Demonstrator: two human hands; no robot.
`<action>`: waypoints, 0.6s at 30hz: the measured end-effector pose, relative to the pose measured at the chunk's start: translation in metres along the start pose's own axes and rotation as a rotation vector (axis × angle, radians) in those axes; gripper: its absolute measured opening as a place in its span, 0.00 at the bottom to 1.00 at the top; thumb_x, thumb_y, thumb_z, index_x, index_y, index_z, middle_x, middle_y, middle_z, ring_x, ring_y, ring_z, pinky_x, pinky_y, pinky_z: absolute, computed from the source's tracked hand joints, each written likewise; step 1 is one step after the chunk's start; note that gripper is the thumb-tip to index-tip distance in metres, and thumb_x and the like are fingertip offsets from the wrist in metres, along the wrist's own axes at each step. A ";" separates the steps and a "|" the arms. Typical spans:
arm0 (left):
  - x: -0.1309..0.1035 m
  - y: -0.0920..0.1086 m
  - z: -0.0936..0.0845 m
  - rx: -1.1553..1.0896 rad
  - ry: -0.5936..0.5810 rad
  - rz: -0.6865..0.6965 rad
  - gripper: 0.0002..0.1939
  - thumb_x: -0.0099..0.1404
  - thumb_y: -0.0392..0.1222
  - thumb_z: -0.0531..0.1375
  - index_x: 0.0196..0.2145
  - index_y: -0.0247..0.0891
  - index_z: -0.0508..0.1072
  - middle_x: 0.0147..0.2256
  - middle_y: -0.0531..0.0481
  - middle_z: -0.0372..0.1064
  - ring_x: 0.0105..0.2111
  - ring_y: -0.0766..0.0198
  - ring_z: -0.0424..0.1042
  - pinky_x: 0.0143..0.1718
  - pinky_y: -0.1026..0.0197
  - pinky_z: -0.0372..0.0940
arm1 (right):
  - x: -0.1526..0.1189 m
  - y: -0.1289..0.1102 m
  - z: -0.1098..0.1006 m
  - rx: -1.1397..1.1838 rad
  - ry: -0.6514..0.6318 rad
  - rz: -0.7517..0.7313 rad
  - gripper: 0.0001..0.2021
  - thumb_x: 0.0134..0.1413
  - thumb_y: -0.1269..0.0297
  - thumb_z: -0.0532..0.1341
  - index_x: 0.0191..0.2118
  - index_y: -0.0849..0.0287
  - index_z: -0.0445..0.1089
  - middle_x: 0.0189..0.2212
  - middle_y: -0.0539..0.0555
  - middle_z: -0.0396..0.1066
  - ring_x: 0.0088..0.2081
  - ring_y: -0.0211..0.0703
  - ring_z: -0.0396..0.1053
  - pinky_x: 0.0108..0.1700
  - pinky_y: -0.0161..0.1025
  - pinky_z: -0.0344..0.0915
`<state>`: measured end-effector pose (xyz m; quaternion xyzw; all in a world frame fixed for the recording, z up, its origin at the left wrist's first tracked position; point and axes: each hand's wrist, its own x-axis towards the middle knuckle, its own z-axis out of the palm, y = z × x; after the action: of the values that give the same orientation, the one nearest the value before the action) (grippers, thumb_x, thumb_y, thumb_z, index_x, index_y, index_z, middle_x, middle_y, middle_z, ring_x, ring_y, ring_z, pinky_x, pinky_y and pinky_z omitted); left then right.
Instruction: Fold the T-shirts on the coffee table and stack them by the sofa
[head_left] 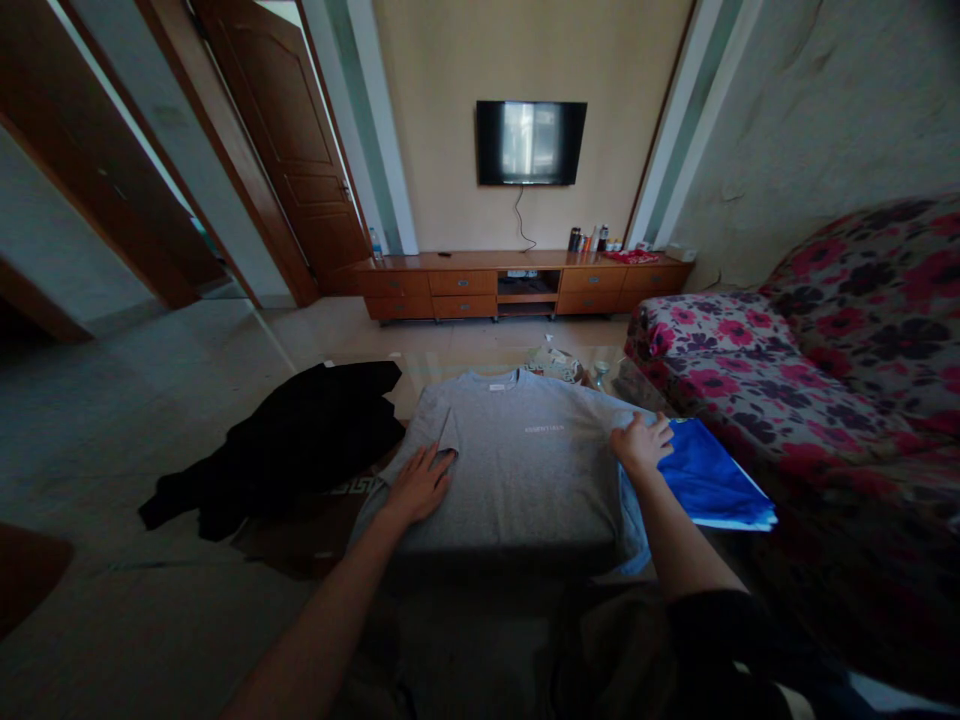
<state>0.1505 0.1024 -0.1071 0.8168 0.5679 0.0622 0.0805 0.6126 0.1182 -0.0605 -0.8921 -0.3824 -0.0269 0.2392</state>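
A grey T-shirt point(517, 470) with small pale lettering on the chest lies spread on a low table, its collar pointing away from me. My left hand point(421, 484) rests flat on it beside the sleeve on the left, fingers stretched out. On the opposite side, my right hand point(643, 442) touches the other sleeve with its fingers apart. A folded blue cloth item point(709, 475) lies just right of that hand, partly covered by the shirt. To the left is a heap of black clothing point(300, 435).
A sofa with a floral cover point(832, 400) stands close on the right. Past the shirt are a small clear glass point(601, 372) and a crumpled plastic bag point(553, 362). A wooden TV cabinet point(465, 283) runs along the far wall under a television point(531, 143).
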 end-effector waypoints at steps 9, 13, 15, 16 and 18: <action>-0.005 -0.066 -0.038 -0.076 0.051 -0.442 0.33 0.59 0.39 0.59 0.62 0.36 0.66 0.59 0.33 0.65 0.59 0.42 0.64 0.56 0.47 0.61 | -0.092 -0.123 0.021 0.169 -0.421 -0.537 0.23 0.60 0.60 0.60 0.61 0.54 0.69 0.63 0.63 0.60 0.62 0.62 0.58 0.61 0.55 0.57; -0.019 -0.088 -0.037 -0.154 -0.005 -0.424 0.33 0.54 0.41 0.65 0.59 0.34 0.70 0.55 0.34 0.69 0.55 0.44 0.70 0.53 0.53 0.64 | -0.144 -0.176 0.042 0.217 -0.683 -0.691 0.29 0.60 0.51 0.63 0.64 0.57 0.65 0.61 0.63 0.65 0.62 0.59 0.62 0.61 0.51 0.58; -0.023 -0.092 -0.035 -0.204 -0.001 -0.367 0.25 0.58 0.41 0.63 0.54 0.35 0.73 0.51 0.38 0.73 0.52 0.51 0.73 0.51 0.58 0.64 | -0.168 -0.197 0.049 0.229 -0.733 -0.730 0.34 0.57 0.44 0.64 0.64 0.58 0.64 0.61 0.65 0.64 0.62 0.61 0.61 0.60 0.52 0.59; -0.025 -0.094 -0.034 -0.223 0.006 -0.353 0.21 0.61 0.40 0.62 0.52 0.36 0.75 0.49 0.40 0.75 0.50 0.54 0.74 0.50 0.60 0.64 | -0.179 -0.205 0.052 0.225 -0.735 -0.735 0.36 0.56 0.41 0.64 0.64 0.58 0.64 0.61 0.65 0.64 0.62 0.62 0.61 0.60 0.53 0.59; -0.026 -0.094 -0.032 -0.239 0.032 -0.362 0.15 0.65 0.39 0.59 0.48 0.37 0.76 0.46 0.41 0.77 0.47 0.56 0.76 0.47 0.61 0.64 | -0.199 -0.218 0.059 0.202 -0.703 -0.718 0.38 0.53 0.37 0.65 0.62 0.56 0.65 0.61 0.66 0.65 0.62 0.65 0.60 0.59 0.57 0.58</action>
<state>0.0492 0.1126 -0.0952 0.6849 0.6952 0.1266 0.1777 0.3125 0.1411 -0.0702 -0.6322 -0.7227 0.2314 0.1566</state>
